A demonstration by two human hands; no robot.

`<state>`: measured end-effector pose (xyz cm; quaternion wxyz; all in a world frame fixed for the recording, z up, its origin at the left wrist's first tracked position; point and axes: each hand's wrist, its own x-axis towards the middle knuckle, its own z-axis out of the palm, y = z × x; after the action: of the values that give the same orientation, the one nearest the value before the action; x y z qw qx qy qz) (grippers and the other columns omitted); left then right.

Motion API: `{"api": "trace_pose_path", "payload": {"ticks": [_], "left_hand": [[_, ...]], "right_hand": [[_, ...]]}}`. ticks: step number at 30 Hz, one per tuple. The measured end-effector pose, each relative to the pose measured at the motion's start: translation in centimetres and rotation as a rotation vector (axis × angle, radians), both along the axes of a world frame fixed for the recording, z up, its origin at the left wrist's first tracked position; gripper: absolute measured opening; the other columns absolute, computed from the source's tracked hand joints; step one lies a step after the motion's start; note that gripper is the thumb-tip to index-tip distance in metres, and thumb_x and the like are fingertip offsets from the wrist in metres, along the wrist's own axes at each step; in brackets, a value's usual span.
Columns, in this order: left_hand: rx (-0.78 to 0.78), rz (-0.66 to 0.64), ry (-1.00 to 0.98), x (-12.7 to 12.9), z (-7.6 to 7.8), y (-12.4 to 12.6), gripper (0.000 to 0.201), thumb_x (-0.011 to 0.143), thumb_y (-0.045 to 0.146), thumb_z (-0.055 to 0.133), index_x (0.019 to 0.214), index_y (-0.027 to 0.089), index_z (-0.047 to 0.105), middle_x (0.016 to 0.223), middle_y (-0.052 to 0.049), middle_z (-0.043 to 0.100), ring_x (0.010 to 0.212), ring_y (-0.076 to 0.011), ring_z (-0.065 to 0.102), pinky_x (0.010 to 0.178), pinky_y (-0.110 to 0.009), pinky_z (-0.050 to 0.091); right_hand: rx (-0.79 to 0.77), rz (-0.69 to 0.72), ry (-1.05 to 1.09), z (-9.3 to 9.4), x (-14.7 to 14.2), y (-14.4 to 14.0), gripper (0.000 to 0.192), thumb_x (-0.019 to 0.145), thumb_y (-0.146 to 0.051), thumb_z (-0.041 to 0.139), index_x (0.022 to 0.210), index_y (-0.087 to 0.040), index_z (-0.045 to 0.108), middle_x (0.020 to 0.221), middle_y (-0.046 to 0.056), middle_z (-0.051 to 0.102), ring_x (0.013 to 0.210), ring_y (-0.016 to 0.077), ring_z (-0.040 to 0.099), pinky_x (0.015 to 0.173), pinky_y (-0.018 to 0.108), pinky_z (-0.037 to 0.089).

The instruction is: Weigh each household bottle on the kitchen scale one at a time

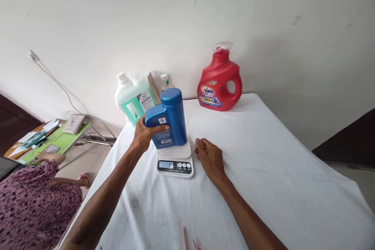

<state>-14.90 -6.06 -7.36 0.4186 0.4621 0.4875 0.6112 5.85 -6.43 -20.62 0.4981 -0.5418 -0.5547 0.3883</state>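
My left hand (146, 133) grips the handle side of a blue detergent bottle (171, 119) with a blue cap. The bottle stands upright on the platform of a small white digital kitchen scale (175, 162), whose display faces me. Just right of the scale, my right hand (209, 156) rests on the white tablecloth with its fingers curled in and nothing in it.
A red OMO detergent jug (219, 82) stands at the back of the white-covered table (278, 172). A green-liquid jug (133, 99), a brown carton and a small bottle stand behind the scale. A seated person in a patterned dress (32, 203) is at the left near a green side table (58, 140).
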Motion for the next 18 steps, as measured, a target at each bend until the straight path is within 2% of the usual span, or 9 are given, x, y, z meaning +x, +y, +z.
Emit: {"api": "trace_pose_path", "payload": {"ticks": [4,9,12,14,16,18], "left_hand": [[0.016,0.008,0.012,-0.6,-1.1,-0.3,0.066,0.044,0.019,0.103,0.105,0.017,0.078,0.095,-0.003,0.081,0.087,-0.0235,0.075,0.083,-0.039,0.062],[0.022,-0.009,0.082,0.0,-1.2,-0.2,0.069,0.047,0.026,0.104,0.11,0.018,0.076,0.099,-0.004,0.08,0.09,-0.0237,0.074,0.083,-0.037,0.061],[0.057,-0.022,0.147,0.0,-1.4,-0.3,0.068,0.054,0.036,0.104,0.113,0.019,0.074,0.103,-0.005,0.079,0.095,-0.0245,0.073,0.084,-0.036,0.06],[0.105,-0.049,0.169,-0.4,-1.9,-0.4,0.07,0.06,0.05,0.101,0.116,0.02,0.073,0.11,-0.007,0.078,0.102,-0.0268,0.072,0.086,-0.036,0.059],[0.16,-0.073,0.147,-1.1,-2.7,-0.4,0.07,0.071,0.07,0.087,0.119,0.021,0.072,0.117,-0.01,0.076,0.109,-0.0287,0.071,0.089,-0.037,0.058],[0.183,-0.058,0.11,-2.2,-3.9,-0.3,0.07,0.086,0.084,0.063,0.117,0.021,0.073,0.116,-0.011,0.076,0.109,-0.0286,0.071,0.09,-0.038,0.057]], "right_hand": [[-0.02,0.005,-0.002,0.4,0.1,-0.2,0.051,0.096,-0.068,0.047,0.068,-0.026,0.054,0.063,0.004,0.065,0.061,0.0209,0.062,0.064,0.033,0.051],[-0.054,-0.007,-0.003,0.7,0.1,-0.4,0.054,0.094,-0.072,0.048,0.068,-0.025,0.057,0.065,0.005,0.065,0.063,0.0211,0.063,0.064,0.033,0.051],[-0.08,-0.012,0.017,1.2,0.1,-0.5,0.058,0.092,-0.076,0.048,0.068,-0.024,0.059,0.065,0.004,0.064,0.06,0.0199,0.061,0.062,0.033,0.05],[-0.08,-0.01,0.04,1.5,0.1,-0.7,0.06,0.092,-0.077,0.049,0.069,-0.024,0.059,0.065,0.004,0.064,0.058,0.0187,0.059,0.061,0.032,0.05],[-0.076,-0.006,0.055,1.8,0.2,-0.8,0.06,0.093,-0.078,0.05,0.069,-0.023,0.06,0.065,0.004,0.064,0.058,0.0181,0.058,0.059,0.031,0.049],[-0.077,-0.004,0.048,2.1,0.2,-0.9,0.061,0.092,-0.078,0.051,0.067,-0.024,0.059,0.064,0.004,0.064,0.057,0.0177,0.057,0.058,0.03,0.049]]}}
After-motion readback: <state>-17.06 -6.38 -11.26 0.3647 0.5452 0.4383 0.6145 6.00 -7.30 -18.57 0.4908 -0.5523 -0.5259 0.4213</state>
